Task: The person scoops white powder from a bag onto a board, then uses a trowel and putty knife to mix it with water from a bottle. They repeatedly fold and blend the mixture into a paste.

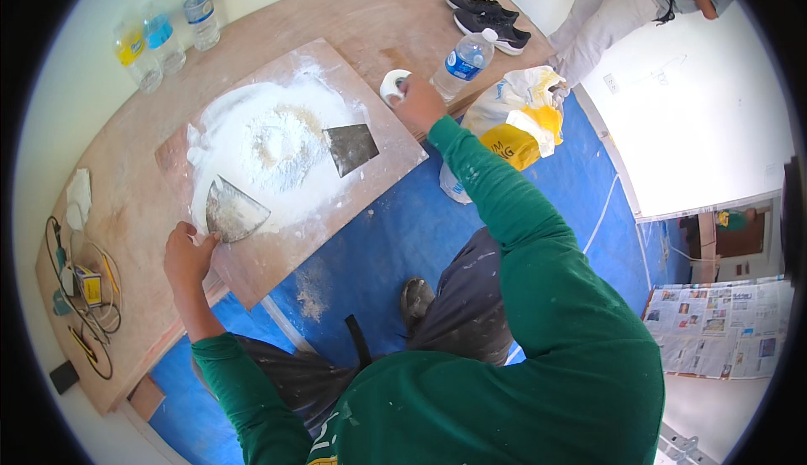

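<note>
On a plywood board (353, 194) lies a heap of white powder (277, 143) with some tan grains in it. My left hand (190, 252) is at the board's left edge, its thumb touching the corner of a powder-dusted flat metal scraper blade (234, 210); whether it grips the blade I cannot tell. A second, darker metal blade (352, 148) rests at the right side of the powder. Beyond the board, my right hand (418, 103) has its fingers on a white roll of tape (392, 86), beside a water bottle (465, 64).
Several plastic bottles (203, 14) line the wall side. Black shoes (488, 23) sit at the far right of the table, near a standing person (605, 17). A plastic bag (517, 112) is right of the table. Cables (94, 313) lie at left; blue sheeting (378, 244) covers the floor.
</note>
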